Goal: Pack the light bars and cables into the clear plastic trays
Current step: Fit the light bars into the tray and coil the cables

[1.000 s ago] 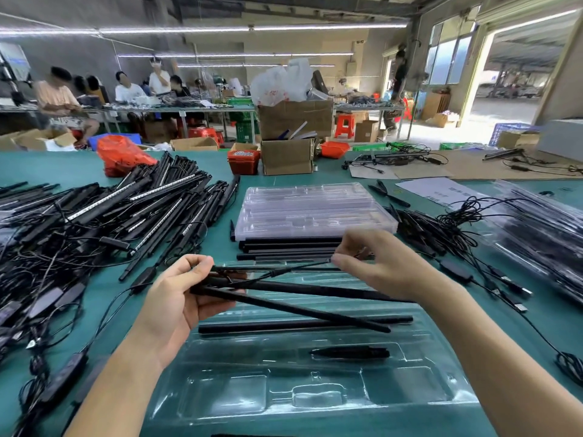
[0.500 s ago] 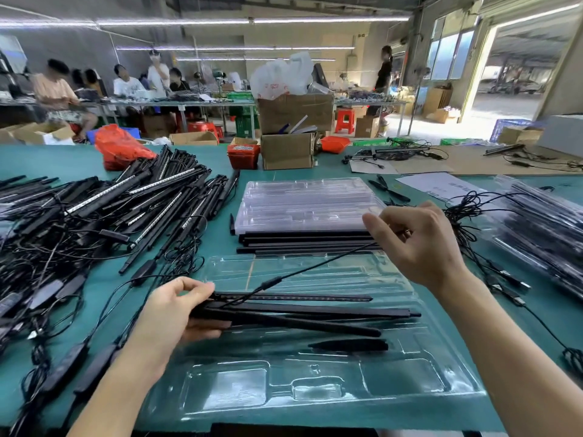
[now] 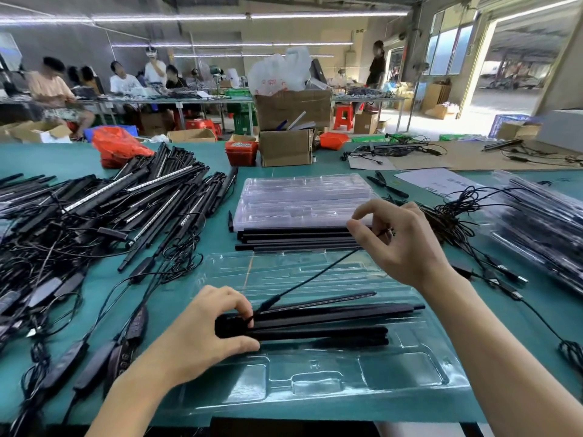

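An open clear plastic tray (image 3: 315, 383) lies on the green table in front of me. Black light bars (image 3: 331, 323) lie across its middle. My left hand (image 3: 202, 332) grips the bars' left ends between fingers and thumb, down in the tray. A thin black cable (image 3: 315, 275) runs taut from those ends up and right to my right hand (image 3: 400, 244), which pinches it above the tray's far edge.
A stack of clear trays (image 3: 303, 200) sits on loose black bars (image 3: 293, 239) just behind. A big heap of light bars and cables (image 3: 104, 212) fills the left. Cable bundles (image 3: 457, 222) and packed trays (image 3: 542, 225) lie right. Cardboard boxes (image 3: 287, 146) stand at the back.
My left hand has lowered the bars into the tray. My right hand has pulled the cable away up and to the right, stretching it taut.
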Motion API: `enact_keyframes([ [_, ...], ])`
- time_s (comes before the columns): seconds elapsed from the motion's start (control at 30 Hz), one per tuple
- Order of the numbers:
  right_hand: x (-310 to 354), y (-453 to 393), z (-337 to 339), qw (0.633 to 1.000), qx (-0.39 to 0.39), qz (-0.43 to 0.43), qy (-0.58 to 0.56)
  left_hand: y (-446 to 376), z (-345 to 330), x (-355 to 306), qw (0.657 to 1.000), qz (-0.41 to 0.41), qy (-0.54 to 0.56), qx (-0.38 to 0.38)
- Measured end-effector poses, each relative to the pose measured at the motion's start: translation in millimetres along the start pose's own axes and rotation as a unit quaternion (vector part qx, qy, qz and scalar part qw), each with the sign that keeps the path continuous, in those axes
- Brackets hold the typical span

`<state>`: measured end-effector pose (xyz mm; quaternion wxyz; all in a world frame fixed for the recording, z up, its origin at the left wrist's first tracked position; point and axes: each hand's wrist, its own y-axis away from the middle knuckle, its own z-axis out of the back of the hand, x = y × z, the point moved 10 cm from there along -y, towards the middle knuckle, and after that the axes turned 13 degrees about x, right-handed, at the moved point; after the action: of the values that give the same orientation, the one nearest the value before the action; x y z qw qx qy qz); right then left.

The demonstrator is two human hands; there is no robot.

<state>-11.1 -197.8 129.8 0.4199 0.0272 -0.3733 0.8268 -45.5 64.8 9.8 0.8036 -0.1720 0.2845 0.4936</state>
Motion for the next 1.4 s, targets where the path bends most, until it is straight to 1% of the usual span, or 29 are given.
enact_keyframes([
  [0.23,-15.2,2.8,-9.4,0.998,0.024,-0.026,-0.059,4.2,7.8,-2.2,0.999,-0.012,-0.012,-0.036],
  [0.4,-14.5,3.0,-15.3,0.995,0.037,-0.030,-0.091,6.0,-0.5,2.1,0.999,0.010,-0.039,0.029],
  [0.47,-12.8,2.4,-17.0,0.994,0.041,-0.033,-0.097,6.3,-4.0,3.9,0.998,0.021,-0.045,0.041],
  [0.63,-6.0,2.8,-15.8,0.993,0.039,-0.033,-0.108,12.7,-3.1,3.3,0.999,0.032,0.022,0.036],
  [0.7,-2.0,3.9,-14.7,0.991,0.032,-0.028,-0.129,11.5,-1.2,-2.4,0.999,0.009,0.023,0.020],
  [0.77,-0.5,5.9,-15.6,0.988,0.030,-0.027,-0.148,9.4,-0.4,-7.3,1.000,-0.011,0.000,0.007],
  [0.87,-1.2,9.7,-21.7,0.987,0.043,-0.033,-0.154,9.1,-7.8,-3.9,0.999,-0.009,-0.041,0.020],
  [1.0,0.4,10.4,-27.0,0.984,0.047,-0.033,-0.169,6.4,-16.3,-1.5,0.995,0.019,-0.080,0.065],
  [1.1,-0.7,8.8,-36.5,0.977,0.085,-0.055,-0.187,0.0,-26.7,3.4,0.976,0.067,-0.174,0.109],
  [1.17,-7.3,8.5,-41.6,0.971,0.109,-0.080,-0.196,-1.4,-29.4,4.3,0.965,0.088,-0.223,0.112],
  [1.2,-15.0,8.4,-40.8,0.970,0.106,-0.098,-0.195,-1.4,-30.0,4.7,0.964,0.092,-0.222,0.109],
  [1.27,-42.4,11.8,-27.8,0.971,0.053,-0.162,-0.165,-1.0,-29.1,6.0,0.971,0.092,-0.198,0.101],
  [1.3,-63.0,18.4,-18.0,0.965,0.015,-0.222,-0.137,-0.6,-28.2,7.3,0.973,0.095,-0.186,0.097],
  [1.33,-87.3,30.2,-8.0,0.949,-0.016,-0.300,-0.100,-0.8,-27.6,9.0,0.974,0.100,-0.181,0.094],
  [1.37,-111.1,46.0,1.7,0.921,-0.025,-0.387,-0.043,-1.6,-27.8,10.4,0.973,0.106,-0.182,0.094],
  [1.4,-131.2,61.8,8.1,0.884,0.007,-0.467,0.034,-2.7,-28.1,11.9,0.972,0.111,-0.184,0.092],
])
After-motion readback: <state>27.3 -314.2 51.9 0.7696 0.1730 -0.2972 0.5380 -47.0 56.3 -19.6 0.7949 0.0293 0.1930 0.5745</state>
